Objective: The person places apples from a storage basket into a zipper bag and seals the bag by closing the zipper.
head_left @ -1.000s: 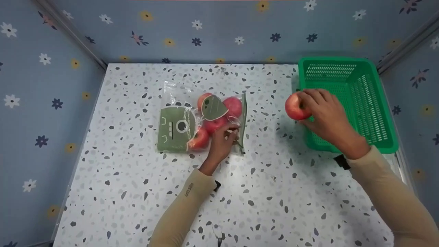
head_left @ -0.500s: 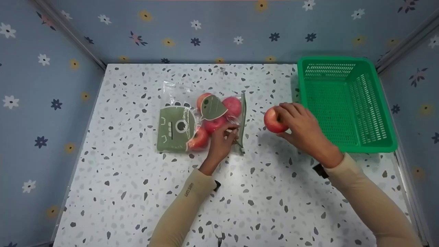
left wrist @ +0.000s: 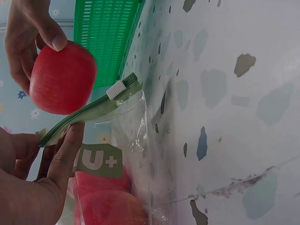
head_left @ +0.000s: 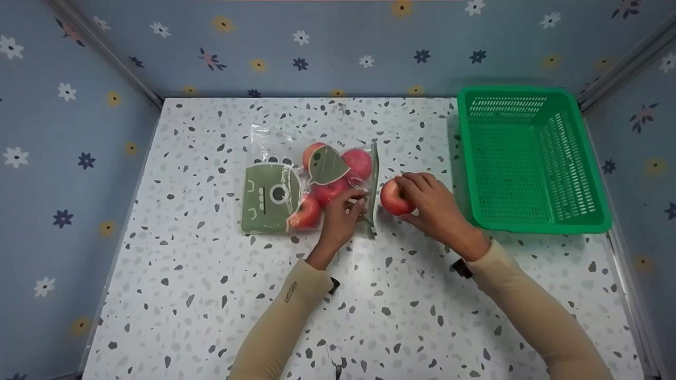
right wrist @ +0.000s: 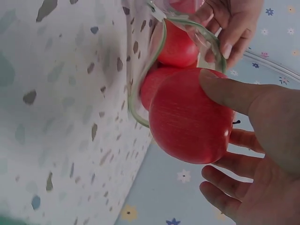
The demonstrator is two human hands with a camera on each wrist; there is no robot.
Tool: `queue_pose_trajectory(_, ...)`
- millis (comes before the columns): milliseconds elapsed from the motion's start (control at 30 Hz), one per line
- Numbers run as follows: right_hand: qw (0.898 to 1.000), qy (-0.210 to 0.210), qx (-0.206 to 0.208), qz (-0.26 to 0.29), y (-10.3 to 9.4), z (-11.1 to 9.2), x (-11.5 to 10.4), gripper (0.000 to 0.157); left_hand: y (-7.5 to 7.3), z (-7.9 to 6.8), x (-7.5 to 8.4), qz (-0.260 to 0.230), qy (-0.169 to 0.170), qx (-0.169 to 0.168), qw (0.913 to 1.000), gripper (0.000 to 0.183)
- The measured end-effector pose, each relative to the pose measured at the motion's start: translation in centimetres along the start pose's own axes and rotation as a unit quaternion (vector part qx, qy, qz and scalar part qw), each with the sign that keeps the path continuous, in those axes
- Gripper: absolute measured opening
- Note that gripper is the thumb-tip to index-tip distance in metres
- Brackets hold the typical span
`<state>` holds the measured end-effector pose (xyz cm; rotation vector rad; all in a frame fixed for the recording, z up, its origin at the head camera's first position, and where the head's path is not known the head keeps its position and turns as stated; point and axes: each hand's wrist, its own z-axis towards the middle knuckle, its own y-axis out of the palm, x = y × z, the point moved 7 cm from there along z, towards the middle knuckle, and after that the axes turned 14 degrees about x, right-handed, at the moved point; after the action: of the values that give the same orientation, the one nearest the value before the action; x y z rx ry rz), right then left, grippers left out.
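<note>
A clear zip bag [head_left: 272, 211] with a green printed pattern lies on the table, its mouth facing right. Several red apples [head_left: 357, 164] are inside it. My left hand [head_left: 339, 219] pinches the green zip edge [left wrist: 89, 110] of the mouth, with a white slider [left wrist: 116, 90] near one end. In the right wrist view the mouth gapes apart. My right hand [head_left: 433, 208] grips another red apple [right wrist: 190, 117] between thumb and fingers, just right of the mouth and outside the bag.
A green plastic basket [head_left: 538, 229] with slotted walls stands at the table's back right; no fruit shows in it. Flower-patterned panels [head_left: 338, 47] enclose the back and sides of the speckled white table [head_left: 174, 295].
My right hand has carried the apple leftward from the basket's near left side to the bag's mouth. The left hand and the bag have stayed in place.
</note>
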<state>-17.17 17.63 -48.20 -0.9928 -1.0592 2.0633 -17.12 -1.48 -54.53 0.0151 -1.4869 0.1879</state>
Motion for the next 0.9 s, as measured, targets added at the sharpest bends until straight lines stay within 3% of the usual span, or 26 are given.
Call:
queue_pose_trajectory(467, 0.999, 0.02, 0.012, 0.025, 3.0, 0.6, -0.8, 0.082, -0.1, -0.2, 0.7, 0.009, 0.01, 0.009, 0.9999, 0.02)
queue_pose_trajectory(900, 0.997, 0.069, -0.004, 0.046, 4.7, 1.1, -0.7, 0.081, -0.3, -0.5, 1.0, 0.01, 0.01, 0.009, 0.9999, 0.021)
